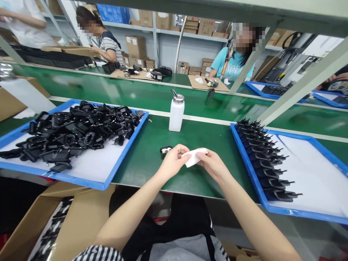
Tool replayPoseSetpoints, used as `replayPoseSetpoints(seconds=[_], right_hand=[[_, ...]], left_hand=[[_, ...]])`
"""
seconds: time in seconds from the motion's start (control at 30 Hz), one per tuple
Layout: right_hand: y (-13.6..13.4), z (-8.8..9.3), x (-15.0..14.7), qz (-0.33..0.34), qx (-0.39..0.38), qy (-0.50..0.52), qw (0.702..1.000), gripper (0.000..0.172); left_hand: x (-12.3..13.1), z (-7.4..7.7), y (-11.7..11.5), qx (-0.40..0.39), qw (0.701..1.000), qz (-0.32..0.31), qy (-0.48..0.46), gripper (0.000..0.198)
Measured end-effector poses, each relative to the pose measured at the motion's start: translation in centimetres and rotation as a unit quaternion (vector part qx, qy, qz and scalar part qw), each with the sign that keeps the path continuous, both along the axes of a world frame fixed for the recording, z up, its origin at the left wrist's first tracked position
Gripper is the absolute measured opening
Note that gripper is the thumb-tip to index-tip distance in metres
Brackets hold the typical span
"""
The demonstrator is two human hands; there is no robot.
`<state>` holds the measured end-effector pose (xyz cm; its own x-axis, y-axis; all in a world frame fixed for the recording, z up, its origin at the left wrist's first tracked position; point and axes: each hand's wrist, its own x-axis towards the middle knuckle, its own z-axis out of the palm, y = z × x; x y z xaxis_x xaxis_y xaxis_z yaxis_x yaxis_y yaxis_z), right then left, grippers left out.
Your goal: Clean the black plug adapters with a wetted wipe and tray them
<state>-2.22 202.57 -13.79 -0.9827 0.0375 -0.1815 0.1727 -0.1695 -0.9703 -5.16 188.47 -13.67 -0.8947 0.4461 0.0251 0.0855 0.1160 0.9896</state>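
Currently, my left grip [174,159] and right grip [214,164] pinch white cloth-like piece [193,158] above surface [141,165], right of small black case [162,153]. Apparent step: folding or wiping; next move likely calls for even tension.

A checked black-white sleeve [98,253], grey front [181,251] and black trousers [187,212] are worn.

Centre: one left hand [176,159], one right hand [213,162], one white piece [193,158], one small black case [165,149], one white bottle [176,114]. Foreground: two blue trays, one left tray [81,182] and one right tray [312,215], with black plug-ended parts [73,127] overlapping too closely to count. Upper edge: three co-workers [112,45] with torsos visible, two cardboard sheets [195,84].
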Motion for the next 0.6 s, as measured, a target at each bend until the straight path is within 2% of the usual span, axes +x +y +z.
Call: replayPoseSetpoints(seconds=[0.03,0.1,0.2,0.3,0.4,0.5,0.6], right_hand=[[-0.2,0.1,-0.3,-0.003,-0.016,-0.01,1.0,0.022],[0.0,0.7,-1.4,-0.01,0.008,-0.008,1.0,0.021],[1.9,2.9,-4.5,-0.029,0.171,0.033,0.984,0.018],[3.5,6.4,-8.9,-0.08,0.376,0.094,0.918,0.014],[2.4,9.2,-13.2,-0.156,0.504,0.182,0.83,0.012],[-0.3,9.6,-15.9,-0.19,0.552,0.267,0.767,0.014],[-2.4,8.3,-16.8,-0.167,0.559,0.335,0.739,0.018]], left_hand=[[0.4,0.0,-0.4,0.0,1.0,0.023,0.01,0.016],[1.2,0.1,-1.5,-0.01,0.996,0.067,0.055,0.024],[2.3,-0.1,-4.4,-0.036,0.981,0.136,0.136,0.021],[2.5,-1.6,-7.5,-0.094,0.956,0.235,0.149,0.018],[1.9,-4.1,-9.6,-0.155,0.928,0.31,0.141,0.023],[1.4,-5.9,-10.3,-0.182,0.918,0.319,0.146,0.025],[1.3,-6.4,-10.2,-0.205,0.913,0.308,0.171,0.024]])
